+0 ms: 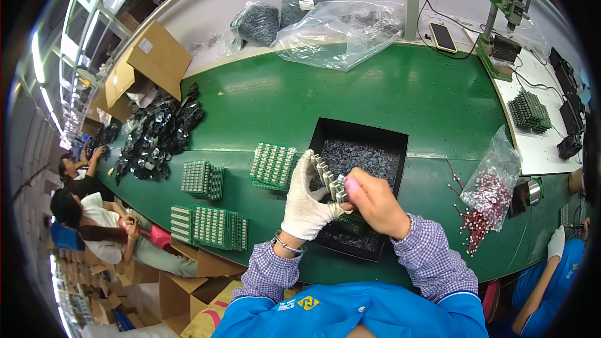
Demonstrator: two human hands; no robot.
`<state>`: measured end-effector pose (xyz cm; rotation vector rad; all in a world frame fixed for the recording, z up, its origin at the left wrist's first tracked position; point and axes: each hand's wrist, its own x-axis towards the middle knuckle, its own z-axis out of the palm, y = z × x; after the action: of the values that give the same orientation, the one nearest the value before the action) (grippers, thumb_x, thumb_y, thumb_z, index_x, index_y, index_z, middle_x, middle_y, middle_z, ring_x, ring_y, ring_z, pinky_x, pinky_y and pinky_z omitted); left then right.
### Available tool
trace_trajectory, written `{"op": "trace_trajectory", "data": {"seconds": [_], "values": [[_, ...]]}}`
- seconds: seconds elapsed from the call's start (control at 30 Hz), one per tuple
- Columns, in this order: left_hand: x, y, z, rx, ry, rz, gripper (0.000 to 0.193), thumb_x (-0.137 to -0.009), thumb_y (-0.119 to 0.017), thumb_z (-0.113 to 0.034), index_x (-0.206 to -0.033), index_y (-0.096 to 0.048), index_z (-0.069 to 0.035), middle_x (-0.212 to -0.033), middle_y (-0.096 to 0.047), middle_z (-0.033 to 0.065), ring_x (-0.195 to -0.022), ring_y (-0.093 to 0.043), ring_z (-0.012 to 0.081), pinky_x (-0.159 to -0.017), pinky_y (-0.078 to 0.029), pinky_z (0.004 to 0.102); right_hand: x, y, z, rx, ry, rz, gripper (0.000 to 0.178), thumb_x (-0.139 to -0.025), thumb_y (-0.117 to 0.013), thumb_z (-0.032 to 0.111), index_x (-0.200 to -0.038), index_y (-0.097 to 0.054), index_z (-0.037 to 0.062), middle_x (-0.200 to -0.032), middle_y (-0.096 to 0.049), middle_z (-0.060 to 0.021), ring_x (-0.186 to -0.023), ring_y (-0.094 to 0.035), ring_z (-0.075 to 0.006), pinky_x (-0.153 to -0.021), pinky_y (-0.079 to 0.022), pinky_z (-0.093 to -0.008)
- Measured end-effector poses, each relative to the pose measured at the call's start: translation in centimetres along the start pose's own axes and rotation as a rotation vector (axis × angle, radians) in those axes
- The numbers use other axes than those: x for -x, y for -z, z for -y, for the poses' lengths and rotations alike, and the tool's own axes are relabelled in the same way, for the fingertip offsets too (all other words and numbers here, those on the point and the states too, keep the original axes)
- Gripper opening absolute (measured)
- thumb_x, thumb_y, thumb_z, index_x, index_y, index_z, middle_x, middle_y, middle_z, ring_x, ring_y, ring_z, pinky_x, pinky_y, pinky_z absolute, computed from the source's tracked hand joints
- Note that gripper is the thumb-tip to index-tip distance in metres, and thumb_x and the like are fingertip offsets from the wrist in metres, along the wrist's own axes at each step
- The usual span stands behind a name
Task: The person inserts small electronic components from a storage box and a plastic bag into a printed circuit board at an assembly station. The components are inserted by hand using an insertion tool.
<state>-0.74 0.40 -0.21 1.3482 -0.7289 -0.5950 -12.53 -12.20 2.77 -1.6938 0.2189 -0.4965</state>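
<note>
My left hand (303, 205), in a white glove, grips a narrow circuit board panel (327, 178) with a row of pale parts along it. Bare and pinched closed, my right hand (379, 205) meets the panel's near end; what its fingertips hold is too small to make out. Both hands are above a black tray (402, 172) with many small dark, clear-looking pieces (366, 156) inside. Left of the tray stand stacks of green circuit boards, one stack (273, 166) nearest my glove, a smaller stack (202, 179) farther left and another stack (216, 228) closer to me.
Black shiny parts (156, 134) lie heaped at the left by an open carton (156, 56). Plastic bags (341, 31) and a phone (443, 37) rest at the back. Red wires (479, 225) spill from a bag at right, near a green press (498, 56). People sit on both sides.
</note>
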Motion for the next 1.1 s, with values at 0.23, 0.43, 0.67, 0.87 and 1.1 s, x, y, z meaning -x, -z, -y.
{"op": "trace_trajectory", "data": {"seconds": [0.23, 0.43, 0.67, 0.87, 1.1], "values": [[-0.2, -0.4, -0.5, 0.064, 0.060, 0.001, 0.115, -0.052, -0.092, -0.006, -0.145, -0.023, -0.007, -0.131, -0.038, 0.0179, -0.118, -0.046, 0.0286, -0.094, -0.051, 0.0451, -0.1, -0.1, -0.2, -0.186, -0.030, -0.017, 0.014, -0.096, -0.051, 0.013, -0.086, -0.052, 0.0034, -0.068, -0.055, -0.0041, -0.054, -0.052, -0.0119, -0.052, -0.042, -0.0241], [-0.4, 0.1, -1.3, 0.335, 0.263, 0.033, 0.105, -0.058, -0.090, -0.009, -0.143, -0.029, -0.006, -0.121, -0.048, 0.0154, -0.107, -0.054, 0.0243, -0.086, -0.055, 0.0368, -0.5, 0.7, 0.4, -0.211, 0.002, -0.066, 0.015, -0.094, -0.051, 0.015, -0.087, -0.054, 0.0025, -0.071, -0.053, -0.0040, -0.057, -0.045, -0.0119, -0.056, -0.040, -0.0240], [0.3, -2.1, -1.7, 0.064, 0.255, 0.071, 0.083, -0.070, -0.083, -0.020, -0.137, -0.037, -0.002, -0.103, -0.058, 0.0139, -0.087, -0.059, 0.0178, -0.074, -0.052, 0.0265, 0.6, 0.1, 1.7, 0.136, 0.117, -0.082, 0.011, -0.089, -0.054, 0.012, -0.082, -0.052, 0.0030, -0.070, -0.054, -0.0054, -0.060, -0.047, -0.0153, -0.056, -0.039, -0.0285], [1.2, -1.7, -2.4, 0.033, 0.404, 0.044, 0.109, -0.063, -0.085, -0.051, -0.141, -0.029, 0.000, -0.114, -0.054, 0.0222, -0.084, -0.061, 0.0278, -0.075, -0.054, 0.0360, 0.7, -0.7, 0.7, 0.073, 0.057, -0.102, 0.021, -0.096, -0.040, 0.014, -0.080, -0.049, 0.0044, -0.072, -0.045, -0.0022, -0.062, -0.037, -0.0125, -0.059, -0.032, -0.0259], [1.3, -1.8, -0.1, -0.176, 0.136, 0.003, 0.119, -0.057, -0.078, -0.070, -0.142, -0.031, -0.002, -0.130, -0.050, 0.0252, -0.100, -0.061, 0.0376, -0.087, -0.050, 0.0408, 0.2, -0.9, 1.1, 0.101, 0.057, -0.037, 0.026, -0.101, -0.036, 0.019, -0.082, -0.047, 0.0051, -0.075, -0.042, 0.0000, -0.066, -0.036, -0.0107, -0.062, -0.032, -0.0245]]}}
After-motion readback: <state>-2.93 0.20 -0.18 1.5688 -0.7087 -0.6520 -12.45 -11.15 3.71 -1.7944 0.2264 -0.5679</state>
